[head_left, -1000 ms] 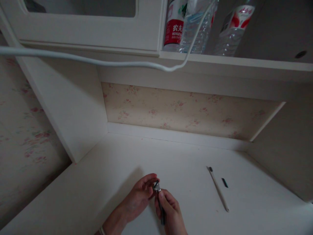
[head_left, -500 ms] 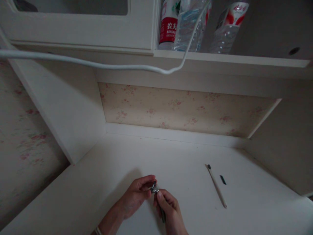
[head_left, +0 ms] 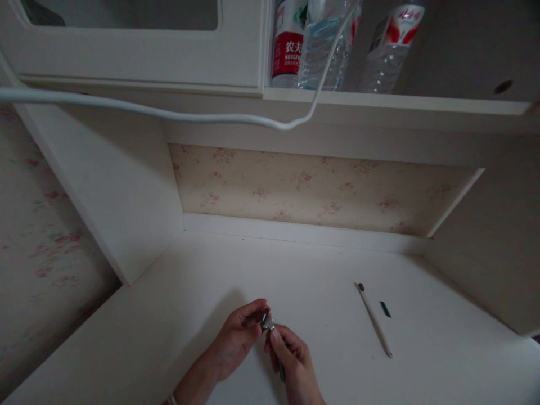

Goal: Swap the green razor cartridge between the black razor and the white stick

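Low in the head view, both my hands meet over the white desk [head_left: 202, 281]. My right hand [head_left: 295, 365] is closed round a dark pen barrel [head_left: 280, 371] that points toward me. My left hand [head_left: 238, 337] pinches the small silver and dark tip piece [head_left: 266, 323] at the barrel's far end. The two hands touch at that tip. What exactly the tip piece is, I cannot make out.
A thin pale refill [head_left: 374, 322] and a small dark cap piece [head_left: 385, 309] lie on the desk to the right. Water bottles [head_left: 320, 45] stand on the shelf above. A white cable [head_left: 169, 112] hangs across under the cabinet. Side panels wall in the desk.
My hands have stayed together at the pen's tip, with only small shifts of the fingers. The view has drifted slightly.
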A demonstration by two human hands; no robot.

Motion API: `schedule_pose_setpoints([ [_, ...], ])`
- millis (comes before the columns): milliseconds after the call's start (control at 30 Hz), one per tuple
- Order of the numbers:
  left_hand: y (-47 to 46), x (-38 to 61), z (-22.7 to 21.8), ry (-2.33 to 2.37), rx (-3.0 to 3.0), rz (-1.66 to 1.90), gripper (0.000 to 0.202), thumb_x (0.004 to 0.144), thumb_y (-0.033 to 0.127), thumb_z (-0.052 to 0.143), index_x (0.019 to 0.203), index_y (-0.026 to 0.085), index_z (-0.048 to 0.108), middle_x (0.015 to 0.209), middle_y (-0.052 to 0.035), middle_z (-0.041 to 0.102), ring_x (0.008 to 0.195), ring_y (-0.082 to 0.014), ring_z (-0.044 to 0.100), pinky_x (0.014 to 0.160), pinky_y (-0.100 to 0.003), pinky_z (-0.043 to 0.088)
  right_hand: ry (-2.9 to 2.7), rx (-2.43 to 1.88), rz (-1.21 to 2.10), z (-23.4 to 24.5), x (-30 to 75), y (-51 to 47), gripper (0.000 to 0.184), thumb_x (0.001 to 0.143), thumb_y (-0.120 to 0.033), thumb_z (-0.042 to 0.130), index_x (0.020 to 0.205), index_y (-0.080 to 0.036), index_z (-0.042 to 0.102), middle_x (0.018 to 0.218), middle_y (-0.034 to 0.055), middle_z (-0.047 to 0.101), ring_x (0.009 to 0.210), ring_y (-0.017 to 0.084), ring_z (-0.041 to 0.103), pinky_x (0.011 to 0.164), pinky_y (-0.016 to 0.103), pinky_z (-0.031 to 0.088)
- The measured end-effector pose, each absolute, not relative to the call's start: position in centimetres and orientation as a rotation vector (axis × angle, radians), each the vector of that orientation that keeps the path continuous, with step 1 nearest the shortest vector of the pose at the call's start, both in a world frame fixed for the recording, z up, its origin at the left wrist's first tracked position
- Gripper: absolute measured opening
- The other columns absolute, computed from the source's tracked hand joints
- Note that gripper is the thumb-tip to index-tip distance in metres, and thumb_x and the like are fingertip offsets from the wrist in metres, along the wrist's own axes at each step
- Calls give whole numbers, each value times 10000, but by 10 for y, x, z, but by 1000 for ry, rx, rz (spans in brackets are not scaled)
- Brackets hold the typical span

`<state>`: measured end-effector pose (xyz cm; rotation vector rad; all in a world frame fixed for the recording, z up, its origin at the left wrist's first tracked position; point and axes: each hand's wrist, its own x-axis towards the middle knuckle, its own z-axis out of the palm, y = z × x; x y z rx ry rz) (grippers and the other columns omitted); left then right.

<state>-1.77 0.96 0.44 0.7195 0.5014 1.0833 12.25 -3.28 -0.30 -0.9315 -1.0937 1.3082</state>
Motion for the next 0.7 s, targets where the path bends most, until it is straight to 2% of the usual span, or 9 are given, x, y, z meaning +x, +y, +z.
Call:
schedule_pose_setpoints([
  [200,10,-22,4,496,775,1055,529,559,325,907,1042,222,718,1025,-71,678,939,-162,571,841,-234,401,-1090,-924,1326,-6,122,-33,519,838,-620,617,651,-136,628,518,-22,378,475,101,298,458,232,210],
  [433,13,-29,1,558,941,1027,501,590,347,888,1045,222,718,1056,-79,677,960,-194,577,874,-281,406,-1048,-915,1523,5,128,-33,520,822,-608,637,639,-122,620,515,-13,406,469,99,312,454,229,199],
  [700,13,-40,11,502,1114,913,441,656,391,843,1046,226,722,887,-46,651,812,-160,573,747,-254,419,-1025,-778,1744,7,136,-34,497,843,-559,650,641,-106,655,478,-23,414,373,60,286,393,213,161],
])
